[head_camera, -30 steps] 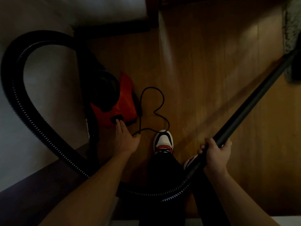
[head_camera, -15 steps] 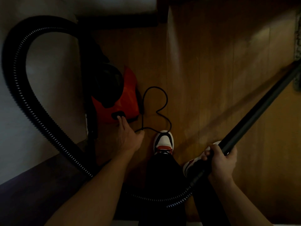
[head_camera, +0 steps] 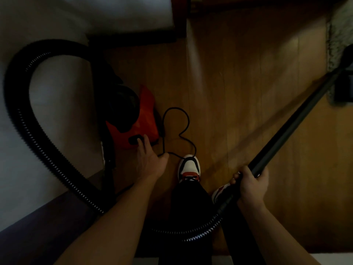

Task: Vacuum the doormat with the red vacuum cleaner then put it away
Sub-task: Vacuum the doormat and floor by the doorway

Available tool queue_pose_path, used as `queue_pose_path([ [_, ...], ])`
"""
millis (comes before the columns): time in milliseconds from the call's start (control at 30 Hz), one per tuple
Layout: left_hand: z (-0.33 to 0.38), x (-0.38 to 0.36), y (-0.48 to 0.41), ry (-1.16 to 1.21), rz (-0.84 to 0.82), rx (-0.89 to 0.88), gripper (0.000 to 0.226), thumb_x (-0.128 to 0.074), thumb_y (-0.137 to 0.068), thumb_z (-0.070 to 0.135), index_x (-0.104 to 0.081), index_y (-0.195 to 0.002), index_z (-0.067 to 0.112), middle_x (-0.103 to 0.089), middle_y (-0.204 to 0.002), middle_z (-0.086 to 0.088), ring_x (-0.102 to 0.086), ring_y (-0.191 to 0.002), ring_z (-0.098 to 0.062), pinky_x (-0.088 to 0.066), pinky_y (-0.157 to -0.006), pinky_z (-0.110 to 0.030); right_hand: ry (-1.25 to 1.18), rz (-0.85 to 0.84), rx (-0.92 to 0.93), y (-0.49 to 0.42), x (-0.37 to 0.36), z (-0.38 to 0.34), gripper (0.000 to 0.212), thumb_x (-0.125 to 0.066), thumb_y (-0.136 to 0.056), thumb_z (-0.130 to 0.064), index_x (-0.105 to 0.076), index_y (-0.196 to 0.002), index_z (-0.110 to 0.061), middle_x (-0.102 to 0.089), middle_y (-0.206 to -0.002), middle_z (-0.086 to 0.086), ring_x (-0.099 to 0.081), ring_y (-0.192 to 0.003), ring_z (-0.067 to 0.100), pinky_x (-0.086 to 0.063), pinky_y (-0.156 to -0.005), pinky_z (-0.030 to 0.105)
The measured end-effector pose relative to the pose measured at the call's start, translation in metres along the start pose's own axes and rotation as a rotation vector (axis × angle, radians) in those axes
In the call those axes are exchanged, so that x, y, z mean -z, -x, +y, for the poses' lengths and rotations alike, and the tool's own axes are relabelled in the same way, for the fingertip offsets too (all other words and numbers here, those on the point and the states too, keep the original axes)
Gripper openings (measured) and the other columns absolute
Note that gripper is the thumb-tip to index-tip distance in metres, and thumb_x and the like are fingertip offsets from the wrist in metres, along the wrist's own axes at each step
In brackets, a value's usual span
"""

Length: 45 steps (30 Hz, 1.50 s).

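Dim wooden floor (head_camera: 248, 92), grey doormat (head_camera: 342, 33)

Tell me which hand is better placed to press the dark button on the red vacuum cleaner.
Left. The left hand has straight fingers on the dark button of the red vacuum cleaner; the right hand grips the black wand aimed at the doormat.

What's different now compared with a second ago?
Hardly anything. The left hand still touches the black switch on the red vacuum cleaner with its fingertips, and the right hand still grips the wand. Only the view swayed slightly.
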State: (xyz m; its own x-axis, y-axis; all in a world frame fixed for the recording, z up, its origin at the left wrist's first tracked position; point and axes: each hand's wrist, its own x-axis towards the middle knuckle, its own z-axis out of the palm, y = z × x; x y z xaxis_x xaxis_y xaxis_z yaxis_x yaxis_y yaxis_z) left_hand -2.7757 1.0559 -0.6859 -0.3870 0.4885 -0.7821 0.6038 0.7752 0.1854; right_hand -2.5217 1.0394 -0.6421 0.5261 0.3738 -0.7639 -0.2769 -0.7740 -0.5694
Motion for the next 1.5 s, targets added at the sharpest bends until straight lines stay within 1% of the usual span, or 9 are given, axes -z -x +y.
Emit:
queue_pose_path([
  [200,0.073,0.023,0.065,-0.037,-0.184,-0.22,0.087,-0.058,-0.093,0.042,0.0,-0.157,0.037,0.007,-0.166,0.009,-0.011,-0.152,-0.025,-0.026,-0.119,-0.049,0.014,0.014,-0.036,0.017,0.002,-0.044,0.041,-0.058,-0.097,-0.002,-0.044,-0.133,-0.017,-0.056,-0.079,0.01,-0.056,-0.048,0.014,-0.051,-0.044,0.028],
  [300,0.127,0.029,0.11,-0.037,-0.324,-0.366,0.069,-0.054,-0.096,0.042,-0.021,-0.155,0.034,-0.013,-0.165,0.007,-0.023,-0.149,-0.019,-0.03,-0.116,-0.042,0.01,-0.005,-0.076,0.022,0.006,-0.067,0.039,-0.058,-0.096,-0.002,-0.045,-0.131,-0.016,-0.056,-0.078,0.01,-0.058,-0.046,0.014,-0.053,-0.045,0.03],
  [400,0.173,0.028,0.155,-0.146,-0.512,-0.433,0.048,-0.054,-0.092,0.049,-0.044,-0.136,0.032,-0.049,-0.137,0.005,-0.05,-0.125,-0.017,-0.044,-0.104,-0.039,0.048,-0.024,-0.089,0.02,0.017,-0.089,0.04,-0.065,-0.091,-0.008,-0.05,-0.127,-0.016,-0.067,-0.093,0.016,-0.067,-0.061,0.02,-0.054,-0.052,0.032],
  [500,0.203,0.028,0.195,-0.177,-0.685,-0.378,0.044,-0.056,-0.091,0.051,-0.044,-0.129,0.032,-0.058,-0.104,0.008,-0.06,-0.093,-0.014,-0.051,-0.081,-0.035,0.013,-0.045,-0.116,0.017,0.034,-0.112,0.044,-0.071,-0.085,-0.014,-0.052,-0.125,-0.016,-0.068,-0.099,0.019,-0.069,-0.073,0.026,-0.056,-0.06,0.035],
  [700,0.223,0.022,0.226,-0.197,-0.566,-0.311,0.024,-0.065,-0.084,0.045,-0.045,-0.097,0.042,-0.071,-0.082,0.0,-0.07,-0.064,-0.021,-0.059,-0.071,-0.046,-0.297,-0.166,-0.206,0.01,0.055,-0.156,0.058,-0.063,-0.091,0.003,-0.041,-0.135,-0.026,-0.06,-0.084,0.017,-0.063,-0.055,0.022,-0.055,-0.054,0.033],
  [833,0.246,0.005,0.241,-0.148,-0.538,-0.351,0.014,-0.064,-0.089,0.038,-0.051,-0.089,0.035,-0.069,-0.071,-0.004,-0.064,-0.046,-0.024,-0.053,-0.048,-0.032,-0.358,-0.162,-0.229,-0.004,0.068,-0.174,0.072,-0.061,-0.092,0.001,-0.033,-0.149,-0.035,-0.058,-0.081,0.01,-0.06,-0.053,0.017,-0.053,-0.053,0.033],
  [967,0.268,-0.01,0.251,-0.089,-0.543,-0.338,0.019,-0.066,-0.089,0.03,-0.052,-0.079,0.038,-0.066,-0.066,-0.012,-0.06,-0.044,-0.032,-0.049,-0.045,-0.032,-0.336,-0.184,-0.221,-0.017,0.089,-0.19,0.076,-0.06,-0.095,-0.004,-0.026,-0.154,-0.038,-0.059,-0.093,0.01,-0.06,-0.054,0.013,-0.055,-0.052,0.031],
  [1167,0.298,-0.036,0.268,0.019,-0.584,-0.264,0.015,-0.067,-0.092,0.024,-0.053,-0.094,0.019,-0.063,-0.065,-0.008,-0.053,-0.045,-0.032,-0.048,-0.047,-0.036,-0.277,-0.223,-0.227,-0.036,0.121,-0.213,0.076,-0.058,-0.098,-0.007,-0.019,-0.154,-0.04,-0.06,-0.103,0.015,-0.061,-0.055,0.013,-0.055,-0.053,0.03],
  [1500,0.346,-0.081,0.289,0.119,-0.635,-0.18,0.018,-0.068,-0.093,0.026,-0.052,-0.096,0.018,-0.059,-0.064,-0.007,-0.048,-0.042,-0.027,-0.045,-0.044,-0.031,-0.185,-0.247,-0.251,-0.08,0.17,-0.245,0.08,-0.056,-0.099,-0.009,-0.011,-0.154,-0.044,-0.062,-0.089,0.012,-0.06,-0.058,0.017,-0.056,-0.056,0.032],
])
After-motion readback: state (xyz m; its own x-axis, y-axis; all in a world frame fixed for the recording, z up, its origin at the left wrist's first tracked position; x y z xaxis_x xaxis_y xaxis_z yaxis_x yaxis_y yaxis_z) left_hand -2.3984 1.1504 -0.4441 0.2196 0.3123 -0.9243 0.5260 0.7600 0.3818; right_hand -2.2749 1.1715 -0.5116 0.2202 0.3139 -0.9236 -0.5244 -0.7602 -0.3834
